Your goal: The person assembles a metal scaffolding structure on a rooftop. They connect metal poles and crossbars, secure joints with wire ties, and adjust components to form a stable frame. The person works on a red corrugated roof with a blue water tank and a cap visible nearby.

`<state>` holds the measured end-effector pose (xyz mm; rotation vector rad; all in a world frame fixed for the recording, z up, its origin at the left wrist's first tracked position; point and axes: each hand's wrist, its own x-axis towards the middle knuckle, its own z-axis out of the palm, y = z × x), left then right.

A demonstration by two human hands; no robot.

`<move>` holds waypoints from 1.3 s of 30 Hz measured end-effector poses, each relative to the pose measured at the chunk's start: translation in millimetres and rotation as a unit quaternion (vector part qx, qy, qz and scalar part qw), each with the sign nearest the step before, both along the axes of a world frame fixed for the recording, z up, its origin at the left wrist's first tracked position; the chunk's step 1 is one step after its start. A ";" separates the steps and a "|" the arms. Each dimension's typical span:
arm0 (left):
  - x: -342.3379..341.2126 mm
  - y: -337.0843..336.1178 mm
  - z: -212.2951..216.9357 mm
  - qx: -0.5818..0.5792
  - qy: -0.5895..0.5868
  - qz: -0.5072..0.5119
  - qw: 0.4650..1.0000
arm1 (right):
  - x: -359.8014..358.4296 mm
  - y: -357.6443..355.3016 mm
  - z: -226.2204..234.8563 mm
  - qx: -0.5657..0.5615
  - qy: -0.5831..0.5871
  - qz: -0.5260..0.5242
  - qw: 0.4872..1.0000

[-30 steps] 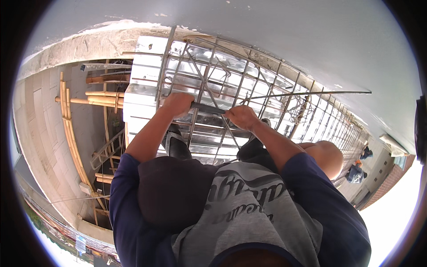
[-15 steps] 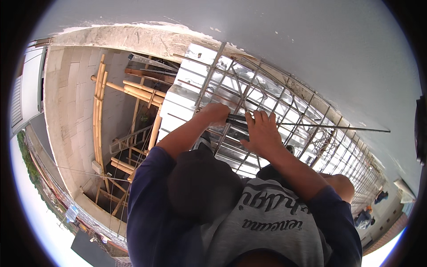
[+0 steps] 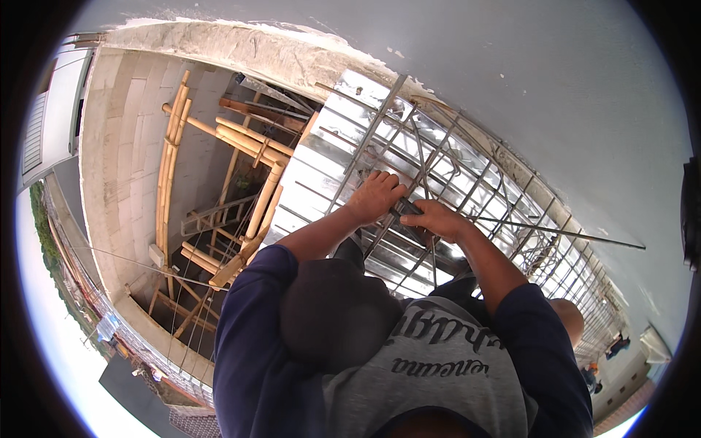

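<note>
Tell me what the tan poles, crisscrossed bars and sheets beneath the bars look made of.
Poles: probably bamboo, smooth, being tan, rounded, slightly bowed. Bars: apparently steel, dull, from their dark, thin, straight look. Sheets: likely metal, shiny, judging by glare and ridges.

Decking (image 3: 325, 155), centre: sheet metal, ribbed, glossy, glare washing parts to white. Bar grid (image 3: 381, 113), same area: metal, dull grey-brown. Long rod (image 3: 595, 239), right of centre: dark metal, low sheen. Wall (image 3: 569, 73), upper right: smooth, matt grey (a few pale specks). Ledge (image 3: 219, 45), upper left: rough, concrete-like, chipped white edge. Poles (image 3: 170, 157), left: bamboo, smooth, faint sheen. Shirt (image 3: 431, 372), lower centre: soft matt cloth.
</note>
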<state>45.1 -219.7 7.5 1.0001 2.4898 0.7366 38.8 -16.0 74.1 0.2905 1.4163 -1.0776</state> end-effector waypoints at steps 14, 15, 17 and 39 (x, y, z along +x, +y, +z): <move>-15.2 -12.1 17.9 0.286 -0.594 0.526 0.537 | 23.1 -15.9 19.2 0.111 0.289 0.001 0.951; -18.4 -1.3 28.6 0.320 -0.612 0.520 0.502 | 20.7 -15.0 21.1 0.110 0.284 0.019 0.952; -20.0 4.0 17.2 0.310 -0.619 0.508 0.513 | 25.2 -11.2 22.2 0.146 0.326 0.046 0.933; -34.9 3.1 10.7 0.362 -0.511 0.600 0.498 | 35.6 8.8 138.7 -0.145 0.224 0.067 0.961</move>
